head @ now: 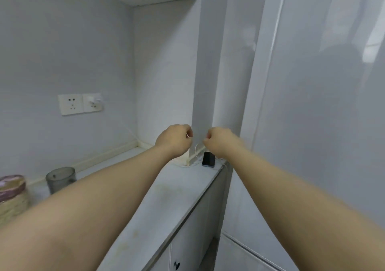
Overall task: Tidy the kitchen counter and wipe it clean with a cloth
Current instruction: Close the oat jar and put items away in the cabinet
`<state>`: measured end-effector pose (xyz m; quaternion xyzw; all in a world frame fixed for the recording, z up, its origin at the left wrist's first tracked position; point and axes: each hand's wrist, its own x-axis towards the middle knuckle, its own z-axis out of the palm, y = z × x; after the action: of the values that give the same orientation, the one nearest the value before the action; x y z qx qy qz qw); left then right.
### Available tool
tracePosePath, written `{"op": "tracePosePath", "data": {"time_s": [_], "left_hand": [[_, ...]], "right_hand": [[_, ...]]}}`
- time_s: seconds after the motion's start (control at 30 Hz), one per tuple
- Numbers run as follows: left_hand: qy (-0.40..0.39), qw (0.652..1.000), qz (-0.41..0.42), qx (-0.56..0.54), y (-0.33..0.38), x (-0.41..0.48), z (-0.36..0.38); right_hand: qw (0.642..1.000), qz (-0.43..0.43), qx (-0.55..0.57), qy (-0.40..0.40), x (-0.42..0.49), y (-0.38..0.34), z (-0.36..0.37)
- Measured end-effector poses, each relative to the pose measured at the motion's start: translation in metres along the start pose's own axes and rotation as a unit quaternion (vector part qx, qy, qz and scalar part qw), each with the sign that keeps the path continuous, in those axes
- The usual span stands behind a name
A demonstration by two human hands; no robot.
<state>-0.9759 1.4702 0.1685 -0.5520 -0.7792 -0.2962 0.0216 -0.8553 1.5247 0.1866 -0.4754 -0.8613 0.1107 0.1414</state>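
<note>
1. Your left hand [175,140] and right hand [221,142] are both held out above the far end of the pale grey, stone-look kitchen counter [166,198], close together but not touching.
2. Hand state: both are curled. The left pinches a thin white cable [196,151] at the fingertips. The right is slightly blurred but appears to pinch the same cable. Slack hangs in loops below them onto the counter.
3. A flat black phone [208,159] lies face up just beside those loops, at the counter's far right corner against the glossy panel. I cannot tell whether the cable is plugged into it.
4. A white double wall socket [71,104] carries a small white charger plug [94,99]. The cable's run to it is too faint to trace.
5. At the near left stand a smoky grey glass cup [60,178] and a woven straw basket [12,200] with a pinkish top, side by side.
6. Judged step: gathering or coiling the cable, so you are in the tidying phase.
7. Progress, judged: early.
   - The phone, cable, cup and basket are all on the counter.
   - Faint yellowish marks show along the middle of the surface, so wiping looks not yet done.
   - No cloth is identifiable in view.
8. Left to do: stow the cable and phone, deal with the cup and basket, fetch a cloth, wipe.
</note>
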Motion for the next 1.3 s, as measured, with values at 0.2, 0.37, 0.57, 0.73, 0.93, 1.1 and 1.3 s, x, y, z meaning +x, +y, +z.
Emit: {"op": "tracePosePath", "data": {"time_s": [0.2, 0.37, 0.57, 0.73, 0.93, 1.1, 1.3], "left_hand": [[0.009, 0.992, -0.111, 0.059, -0.070, -0.047, -0.022], [0.029, 0.976, -0.201, 0.077, -0.117, -0.096, -0.048], [0.054, 0.957, -0.267, 0.097, -0.160, -0.153, -0.070], [0.060, 0.937, -0.327, 0.102, -0.198, -0.188, -0.077], [0.064, 0.920, -0.377, 0.084, -0.255, -0.201, -0.082], [0.063, 0.915, -0.393, 0.070, -0.303, -0.194, -0.095], [0.092, 0.917, -0.383, 0.062, -0.351, -0.173, -0.112]], "right_hand": [[0.992, -0.100, 0.050, -0.050, 0.002, -0.051, 0.045], [0.975, -0.163, 0.096, -0.115, -0.017, -0.094, 0.085], [0.954, -0.209, 0.125, -0.177, -0.040, -0.138, 0.129], [0.935, -0.237, 0.150, -0.215, -0.057, -0.173, 0.165], [0.925, -0.242, 0.152, -0.251, -0.055, -0.221, 0.208], [0.927, -0.232, 0.141, -0.259, -0.039, -0.256, 0.233], [0.926, -0.224, 0.160, -0.259, -0.016, -0.295, 0.256]]}}
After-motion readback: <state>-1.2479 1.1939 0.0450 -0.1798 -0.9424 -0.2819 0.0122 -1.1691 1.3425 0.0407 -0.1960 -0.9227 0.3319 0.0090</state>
